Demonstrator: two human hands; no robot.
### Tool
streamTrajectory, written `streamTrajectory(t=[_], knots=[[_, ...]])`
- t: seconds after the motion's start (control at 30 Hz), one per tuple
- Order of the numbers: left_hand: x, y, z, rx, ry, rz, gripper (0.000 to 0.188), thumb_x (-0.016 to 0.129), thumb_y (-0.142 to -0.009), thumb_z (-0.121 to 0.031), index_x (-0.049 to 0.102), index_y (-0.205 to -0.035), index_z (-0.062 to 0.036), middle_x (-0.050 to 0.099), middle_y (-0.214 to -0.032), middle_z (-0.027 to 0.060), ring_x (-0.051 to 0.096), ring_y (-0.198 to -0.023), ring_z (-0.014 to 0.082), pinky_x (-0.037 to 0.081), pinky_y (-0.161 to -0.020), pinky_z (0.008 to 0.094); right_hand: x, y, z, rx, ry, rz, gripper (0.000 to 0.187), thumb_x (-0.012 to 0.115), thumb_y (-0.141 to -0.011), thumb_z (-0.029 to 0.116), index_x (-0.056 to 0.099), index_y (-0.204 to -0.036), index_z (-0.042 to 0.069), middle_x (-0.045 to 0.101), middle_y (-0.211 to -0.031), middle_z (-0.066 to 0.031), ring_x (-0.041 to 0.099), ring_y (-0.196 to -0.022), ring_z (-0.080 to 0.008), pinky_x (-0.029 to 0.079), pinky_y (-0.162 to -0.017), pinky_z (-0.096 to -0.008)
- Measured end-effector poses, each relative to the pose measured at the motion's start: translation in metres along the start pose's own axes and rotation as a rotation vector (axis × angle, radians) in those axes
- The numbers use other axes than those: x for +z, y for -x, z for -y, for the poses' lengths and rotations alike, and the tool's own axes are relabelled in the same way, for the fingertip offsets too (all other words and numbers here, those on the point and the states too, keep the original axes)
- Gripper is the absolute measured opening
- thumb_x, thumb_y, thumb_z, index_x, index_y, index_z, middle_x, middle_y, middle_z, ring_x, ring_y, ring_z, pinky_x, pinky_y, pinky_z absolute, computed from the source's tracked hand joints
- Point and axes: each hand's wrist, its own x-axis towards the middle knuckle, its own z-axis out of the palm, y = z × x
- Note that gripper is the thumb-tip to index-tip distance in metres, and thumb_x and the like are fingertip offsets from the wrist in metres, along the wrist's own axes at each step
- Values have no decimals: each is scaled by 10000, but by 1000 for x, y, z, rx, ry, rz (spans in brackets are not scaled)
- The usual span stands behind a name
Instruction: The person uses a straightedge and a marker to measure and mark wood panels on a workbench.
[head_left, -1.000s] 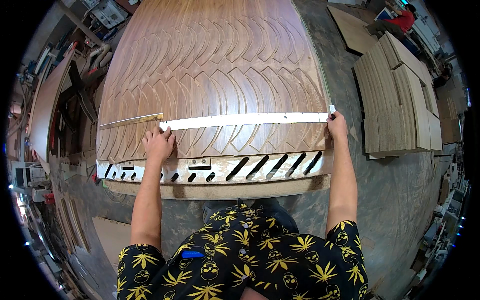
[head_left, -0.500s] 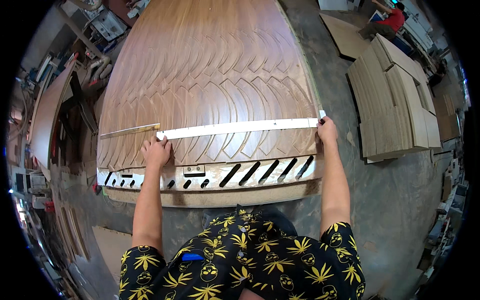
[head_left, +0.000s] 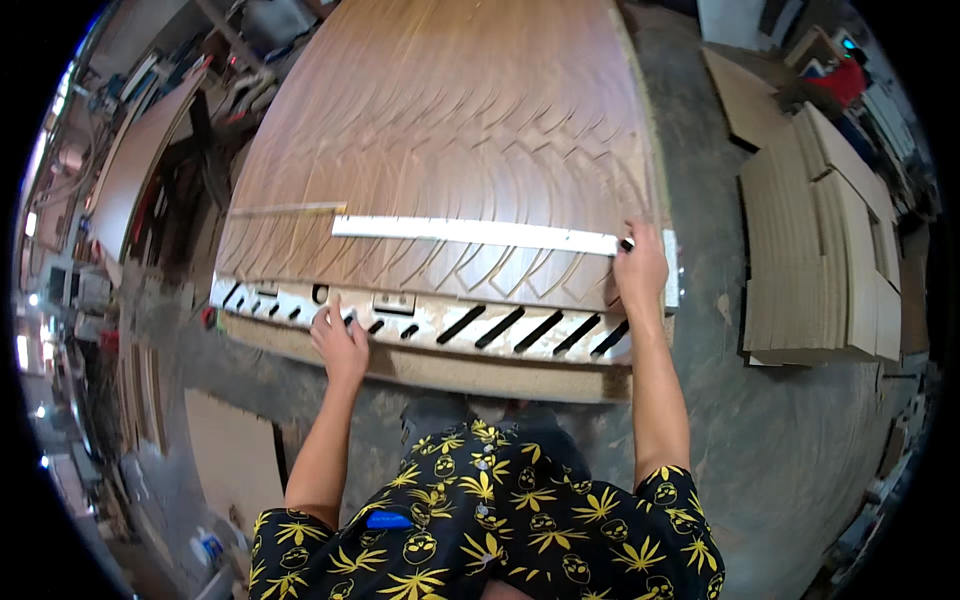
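A long white ruler (head_left: 470, 231) lies across a large wood-grain panel (head_left: 430, 90) carved with curved grooves. My right hand (head_left: 642, 272) grips its right end, with a small black thing (head_left: 627, 245) showing at the fingers. Just right of that hand, a white strip (head_left: 671, 268) stands along the panel's edge; whether it joins the ruler is hidden. My left hand (head_left: 342, 343), fingers apart and empty, is over a white slotted strip (head_left: 425, 322) along the panel's near edge. Near the ruler's left end lies a thin strip (head_left: 285, 211) with a yellowish tip.
On the right stand stacked brown boards (head_left: 800, 260), with a flat sheet (head_left: 735, 95) behind them. Another panel (head_left: 145, 170) leans on a dark frame at left. A brown sheet (head_left: 235, 450) lies on the floor at lower left. A person in red (head_left: 848, 82) is at far right.
My left hand has let go of the ruler's left end and come down to the slotted strip. The ruler has tilted, its right end now lower. My view has shifted slightly.
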Motion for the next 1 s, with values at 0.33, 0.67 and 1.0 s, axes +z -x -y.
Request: streamTrajectory(t=[0.33, 0.67, 1.0], knots=[[-33, 402, 150, -617, -329, 985, 638, 754, -802, -353, 659, -1408, -177, 407, -1522, 164, 395, -1390, 389, 342, -1143, 504, 69, 24, 139, -462, -143, 242, 413, 822, -832, 164, 707, -1219, 81, 647, -1117, -126, 635, -1050, -356, 554, -866, -470], [46, 461, 258, -962, -68, 472, 561, 715, -830, -321, 684, -1369, -168, 399, -1508, 164, 368, -1406, 398, 322, -1167, 483, 107, 29, 207, -602, 83, 316, 451, 814, -834, 176, 686, -1257, 89, 650, -1159, -138, 642, -1079, -366, 557, -897, -475], [-6, 356, 291, -1013, 193, 391, 510, 764, -824, -220, 696, -1329, -197, 484, -1402, 108, 412, -1348, 351, 329, -1140, 485, 126, 205, 413, -666, -355, 508, 366, 773, -906, 132, 694, -1255, 53, 704, -1107, -201, 664, -1078, -402, 544, -938, -462]])
